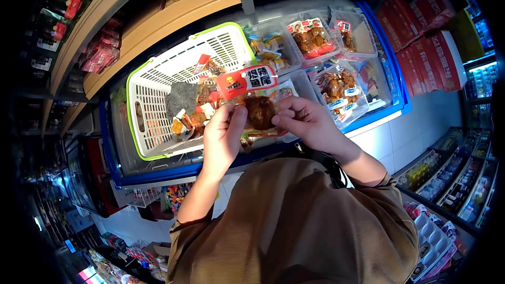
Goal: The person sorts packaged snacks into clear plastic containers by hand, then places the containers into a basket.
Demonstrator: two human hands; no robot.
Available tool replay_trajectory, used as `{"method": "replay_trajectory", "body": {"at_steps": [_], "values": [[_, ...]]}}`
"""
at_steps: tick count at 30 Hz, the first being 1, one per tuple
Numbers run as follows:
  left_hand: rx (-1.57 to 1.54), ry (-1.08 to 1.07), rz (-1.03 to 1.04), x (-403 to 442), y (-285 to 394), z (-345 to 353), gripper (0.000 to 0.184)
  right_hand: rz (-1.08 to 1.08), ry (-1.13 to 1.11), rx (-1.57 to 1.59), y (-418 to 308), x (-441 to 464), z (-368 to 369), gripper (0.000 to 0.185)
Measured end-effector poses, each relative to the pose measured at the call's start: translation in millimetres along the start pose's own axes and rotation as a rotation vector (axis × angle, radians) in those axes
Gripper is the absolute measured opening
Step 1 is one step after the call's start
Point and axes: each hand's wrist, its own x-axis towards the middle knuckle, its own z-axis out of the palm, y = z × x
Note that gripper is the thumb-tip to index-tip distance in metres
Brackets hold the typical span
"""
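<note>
Between my two hands is a clear snack packet with brown food inside and a red and white label at its top. My left hand pinches its left edge, thumb against fingers. On the other side, my right hand grips the right edge the same way. Behind and left of the packet stands a white basket with a green rim, holding several packaged snacks and a dark grey bundle. Clear tubs of packets sit to the right, one with brown packets, another with blue-and-white-labelled packets.
Basket and tubs rest on a blue-edged glass-topped case. A wooden shelf with jars runs along the back. Red boxes are stacked at the right. Shelves of goods stand at lower right, beside a tiled floor.
</note>
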Motion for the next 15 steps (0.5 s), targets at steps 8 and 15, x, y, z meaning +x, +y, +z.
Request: {"method": "replay_trajectory", "body": {"at_steps": [8,15], "values": [[-0.031,-0.096,-0.018,2,-9,13,0.024,-0.13,0.032,-0.201,1,-9,-25,0.02],[-0.098,0.06,-0.066,-5,-5,-18,0.023,-0.317,0.87,-0.356,-35,13,-210,0.02]]}}
